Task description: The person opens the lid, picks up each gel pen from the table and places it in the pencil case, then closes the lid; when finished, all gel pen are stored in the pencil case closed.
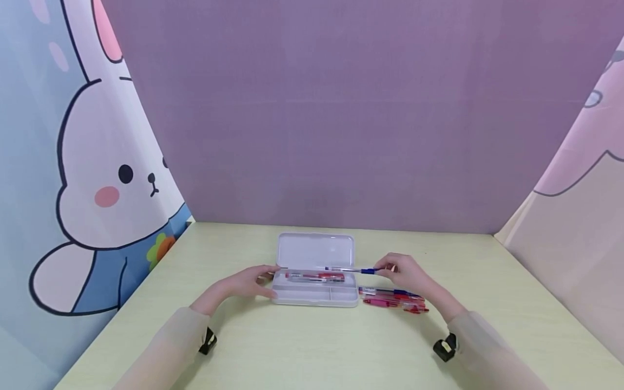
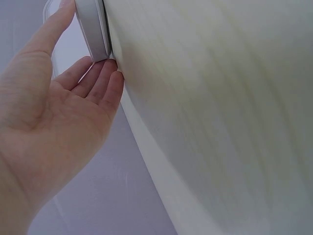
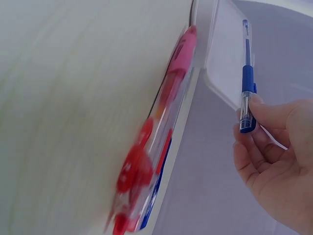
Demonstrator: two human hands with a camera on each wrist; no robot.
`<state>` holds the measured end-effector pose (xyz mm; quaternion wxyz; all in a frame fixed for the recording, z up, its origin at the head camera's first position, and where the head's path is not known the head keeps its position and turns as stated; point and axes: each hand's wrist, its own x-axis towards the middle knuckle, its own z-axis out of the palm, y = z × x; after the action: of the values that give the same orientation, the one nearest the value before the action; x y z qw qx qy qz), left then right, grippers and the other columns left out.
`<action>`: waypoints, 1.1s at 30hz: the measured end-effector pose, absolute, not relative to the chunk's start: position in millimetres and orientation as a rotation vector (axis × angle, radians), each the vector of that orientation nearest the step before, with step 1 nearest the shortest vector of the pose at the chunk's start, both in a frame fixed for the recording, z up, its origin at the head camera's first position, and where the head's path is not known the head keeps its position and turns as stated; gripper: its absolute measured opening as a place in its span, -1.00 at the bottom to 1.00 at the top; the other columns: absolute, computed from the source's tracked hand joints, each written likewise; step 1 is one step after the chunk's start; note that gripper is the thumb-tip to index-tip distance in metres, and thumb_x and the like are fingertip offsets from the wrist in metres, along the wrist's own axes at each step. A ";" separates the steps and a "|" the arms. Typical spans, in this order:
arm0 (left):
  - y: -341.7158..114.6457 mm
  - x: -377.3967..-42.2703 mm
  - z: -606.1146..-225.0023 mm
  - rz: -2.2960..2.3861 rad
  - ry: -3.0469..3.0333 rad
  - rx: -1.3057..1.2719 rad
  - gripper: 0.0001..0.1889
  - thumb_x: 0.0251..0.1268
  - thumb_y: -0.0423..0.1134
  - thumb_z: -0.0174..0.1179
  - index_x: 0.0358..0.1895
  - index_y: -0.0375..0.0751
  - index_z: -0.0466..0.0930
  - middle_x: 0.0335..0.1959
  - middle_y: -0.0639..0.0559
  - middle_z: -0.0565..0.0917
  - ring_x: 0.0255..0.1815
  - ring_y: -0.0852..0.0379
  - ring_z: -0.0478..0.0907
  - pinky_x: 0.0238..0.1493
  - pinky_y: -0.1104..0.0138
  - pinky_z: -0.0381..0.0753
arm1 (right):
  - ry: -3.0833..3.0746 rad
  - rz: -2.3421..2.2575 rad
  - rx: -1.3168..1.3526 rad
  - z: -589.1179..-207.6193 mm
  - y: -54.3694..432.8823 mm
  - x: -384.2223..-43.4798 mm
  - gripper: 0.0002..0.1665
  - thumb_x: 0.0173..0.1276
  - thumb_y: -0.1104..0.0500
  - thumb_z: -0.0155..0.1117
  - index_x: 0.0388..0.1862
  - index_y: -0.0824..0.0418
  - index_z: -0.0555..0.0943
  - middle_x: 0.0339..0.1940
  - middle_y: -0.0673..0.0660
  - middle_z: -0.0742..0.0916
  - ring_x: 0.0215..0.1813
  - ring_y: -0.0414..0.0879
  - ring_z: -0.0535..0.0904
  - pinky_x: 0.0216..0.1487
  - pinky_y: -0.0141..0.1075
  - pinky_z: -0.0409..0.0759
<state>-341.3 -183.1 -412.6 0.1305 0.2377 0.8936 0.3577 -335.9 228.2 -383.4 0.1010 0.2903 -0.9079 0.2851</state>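
Observation:
A white pencil case [image 1: 302, 295] lies on the table with its lid [image 1: 316, 250] swung back. My left hand [image 1: 246, 281] holds the case's left end between thumb and fingers, as the left wrist view also shows. Over the right part of the case, my right hand [image 1: 405, 271] pinches a clear pen with a blue grip [image 3: 248, 76] near one end, its other end pointing left. Inside the case's back compartment lie a red pen [image 1: 322, 275] and another clear pen beside it. The front compartments hold nothing visible.
Right of the case is a bunch of pens: a blue one [image 1: 382, 291], a pink one [image 1: 380, 303] and several red ones [image 3: 134, 169]. A purple panel [image 1: 341, 135] stands behind the table [image 1: 312, 352]. Printed curtains [image 1: 97, 162] hang at both sides.

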 end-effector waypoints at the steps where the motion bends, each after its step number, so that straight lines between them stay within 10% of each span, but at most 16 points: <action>1: -183.1 -341.0 -412.5 1.037 2.594 0.692 -0.22 0.07 -0.09 0.36 0.36 -0.27 0.25 0.31 -0.25 0.37 0.25 -0.19 0.37 0.32 -0.04 0.33 | -2.689 0.848 0.858 -382.8 225.7 -335.7 -0.92 0.23 0.30 0.29 -0.29 0.21 0.68 -0.41 -0.03 0.67 -0.40 -0.29 0.46 -0.41 -0.44 0.51; 33: -189.5 -338.4 -415.2 1.030 2.586 0.710 -0.20 0.06 -0.04 0.36 0.37 -0.25 0.25 0.29 -0.23 0.39 0.26 -0.18 0.37 0.31 -0.02 0.35 | -2.679 0.928 1.033 -384.3 149.4 -333.5 -0.90 0.23 0.35 0.27 -0.28 0.32 0.68 -0.37 0.11 0.71 -0.35 -0.24 0.54 -0.35 -0.46 0.55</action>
<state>-338.4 -189.5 -415.2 0.1340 0.2448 0.8921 0.3553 -333.5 149.4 -384.3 0.0621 0.3416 -0.8861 0.3071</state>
